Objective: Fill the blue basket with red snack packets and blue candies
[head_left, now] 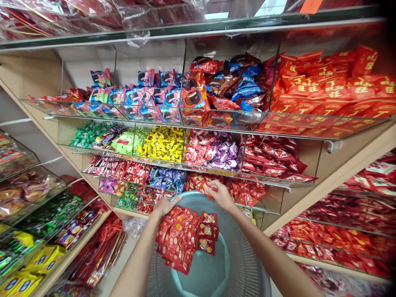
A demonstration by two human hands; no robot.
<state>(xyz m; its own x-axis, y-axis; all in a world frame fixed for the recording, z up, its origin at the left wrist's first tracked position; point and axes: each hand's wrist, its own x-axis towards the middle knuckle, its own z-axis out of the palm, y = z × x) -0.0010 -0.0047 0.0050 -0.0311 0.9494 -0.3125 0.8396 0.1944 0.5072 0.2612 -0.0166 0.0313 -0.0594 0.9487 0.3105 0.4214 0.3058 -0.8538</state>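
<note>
My left hand [166, 206] is closed on the far left rim of a grey-green plastic basket [201, 225], its thumb lying along the edge. Inside the basket, a heap of small red candy packets [179, 235] with orange fruit prints lies on the left side. A few darker red packets [208, 235] lie beside the heap. Beyond the far rim, my right hand [220, 195] has its fingers pinched together at a low shelf bin of red packets [194, 182]. A bit of red wrapper shows at those fingertips, partly hidden by them.
Glass-fronted shelves ahead hold yellow candies [162, 143], purple candies [225, 153], blue-pink cookie packs [139, 97] and large red packs [328, 88]. Slanted wooden panels [337, 173] flank them. More snack shelves [40, 218] stand at the left, and red-packet shelves [343, 239] at the right.
</note>
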